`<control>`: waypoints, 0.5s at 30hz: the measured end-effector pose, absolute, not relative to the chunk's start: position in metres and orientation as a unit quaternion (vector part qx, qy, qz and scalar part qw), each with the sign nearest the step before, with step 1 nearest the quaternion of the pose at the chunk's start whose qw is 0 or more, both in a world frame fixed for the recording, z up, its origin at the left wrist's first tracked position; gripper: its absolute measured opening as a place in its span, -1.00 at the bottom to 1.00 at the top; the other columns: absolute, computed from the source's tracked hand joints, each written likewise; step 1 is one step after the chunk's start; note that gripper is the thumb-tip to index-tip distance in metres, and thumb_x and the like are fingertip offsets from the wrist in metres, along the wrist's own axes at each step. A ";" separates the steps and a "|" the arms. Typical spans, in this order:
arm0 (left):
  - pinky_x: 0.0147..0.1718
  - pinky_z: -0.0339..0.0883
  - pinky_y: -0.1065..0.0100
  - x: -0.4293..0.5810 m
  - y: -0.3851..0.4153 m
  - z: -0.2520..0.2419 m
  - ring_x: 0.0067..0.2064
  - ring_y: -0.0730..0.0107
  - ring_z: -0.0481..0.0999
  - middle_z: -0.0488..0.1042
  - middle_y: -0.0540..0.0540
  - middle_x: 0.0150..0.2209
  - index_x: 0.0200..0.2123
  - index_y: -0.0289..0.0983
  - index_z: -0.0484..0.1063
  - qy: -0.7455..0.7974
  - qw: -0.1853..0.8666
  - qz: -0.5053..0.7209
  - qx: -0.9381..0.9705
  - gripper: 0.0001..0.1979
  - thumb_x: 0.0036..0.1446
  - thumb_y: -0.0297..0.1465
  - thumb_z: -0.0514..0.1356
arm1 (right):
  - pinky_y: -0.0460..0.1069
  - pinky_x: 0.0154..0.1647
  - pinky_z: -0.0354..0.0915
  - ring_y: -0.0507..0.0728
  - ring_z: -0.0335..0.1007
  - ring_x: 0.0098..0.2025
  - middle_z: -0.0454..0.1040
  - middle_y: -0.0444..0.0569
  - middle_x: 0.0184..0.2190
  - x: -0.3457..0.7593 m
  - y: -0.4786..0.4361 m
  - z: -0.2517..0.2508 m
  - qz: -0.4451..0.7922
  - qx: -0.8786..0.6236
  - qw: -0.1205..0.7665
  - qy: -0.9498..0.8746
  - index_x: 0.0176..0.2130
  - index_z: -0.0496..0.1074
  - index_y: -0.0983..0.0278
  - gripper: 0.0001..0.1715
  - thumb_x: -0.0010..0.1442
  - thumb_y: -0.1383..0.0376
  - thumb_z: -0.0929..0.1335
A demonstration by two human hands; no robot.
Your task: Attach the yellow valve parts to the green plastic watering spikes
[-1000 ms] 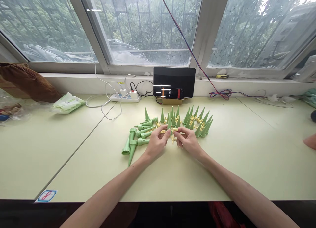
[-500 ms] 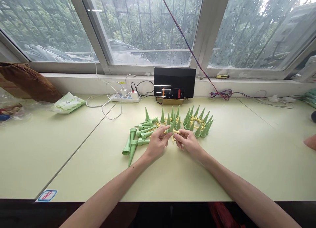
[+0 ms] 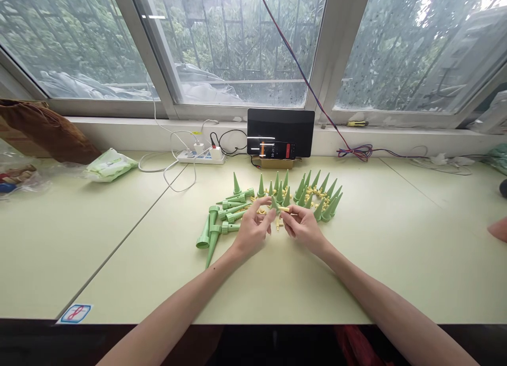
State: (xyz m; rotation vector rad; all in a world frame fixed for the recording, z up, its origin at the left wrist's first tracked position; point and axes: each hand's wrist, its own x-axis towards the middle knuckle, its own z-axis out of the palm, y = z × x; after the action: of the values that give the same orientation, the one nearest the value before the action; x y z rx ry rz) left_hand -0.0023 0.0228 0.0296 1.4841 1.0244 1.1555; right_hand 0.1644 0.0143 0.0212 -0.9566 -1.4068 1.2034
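My left hand (image 3: 250, 230) pinches a small green cone (image 3: 274, 203) at its fingertips. My right hand (image 3: 302, 226) pinches a thin yellow piece (image 3: 285, 209) whose tip meets the cone's base. Both hands hover just above the pale green table (image 3: 356, 260). Behind them several green cones (image 3: 317, 189) stand upright among small yellow parts (image 3: 319, 197). To the left lie several longer green spikes (image 3: 222, 218) on their sides.
A black tablet (image 3: 280, 125) with a phone (image 3: 277, 150) leaning on it stands at the back by the window sill. A white power strip (image 3: 200, 156) with cables, a green packet (image 3: 110, 165) and a brown bag (image 3: 43, 131) sit at the left. Another person's hand (image 3: 498, 229) shows at the right edge.
The green cone in my left hand has tipped from upright to slanted, and the yellow piece in my right hand has come up against it. Both hands stayed in place.
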 end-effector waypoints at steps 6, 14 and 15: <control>-0.70 0.09 0.46 -0.005 0.030 0.027 -0.67 0.64 0.21 0.37 0.02 -0.41 -0.28 -0.28 0.36 0.436 0.476 0.510 0.568 -0.60 0.33 -0.06 0.00 | -0.08 -0.59 0.05 -0.03 0.09 -0.63 0.18 -0.25 -0.65 0.167 0.015 0.019 0.445 -0.402 0.505 -0.620 -0.38 0.32 0.25 -0.68 0.31 0.11 0.34; -0.61 0.04 0.45 -0.005 0.025 0.036 -0.64 0.58 0.12 0.19 0.10 -0.66 -0.50 -0.27 0.25 0.441 0.478 0.461 0.604 -0.54 0.28 -0.05 0.09 | -0.07 -0.56 0.03 -0.01 0.05 -0.59 0.18 -0.22 -0.63 0.166 0.012 0.021 0.393 -0.411 0.480 -0.668 -0.39 0.37 0.27 -0.70 0.32 0.15 0.32; -0.61 0.05 0.45 -0.005 0.024 0.038 -0.64 0.58 0.13 0.19 0.10 -0.67 -0.51 -0.28 0.26 0.443 0.477 0.459 0.605 -0.54 0.28 -0.05 0.09 | -0.07 -0.56 0.03 -0.01 0.05 -0.59 0.18 -0.22 -0.63 0.166 0.012 0.021 0.391 -0.413 0.479 -0.669 -0.39 0.37 0.27 -0.70 0.31 0.15 0.32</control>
State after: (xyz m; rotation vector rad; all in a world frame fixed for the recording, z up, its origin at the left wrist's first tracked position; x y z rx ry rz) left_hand -0.0047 0.0240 0.0377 1.4770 1.0811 1.1217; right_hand 0.1656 0.0123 0.0212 -1.0069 -1.6330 0.9537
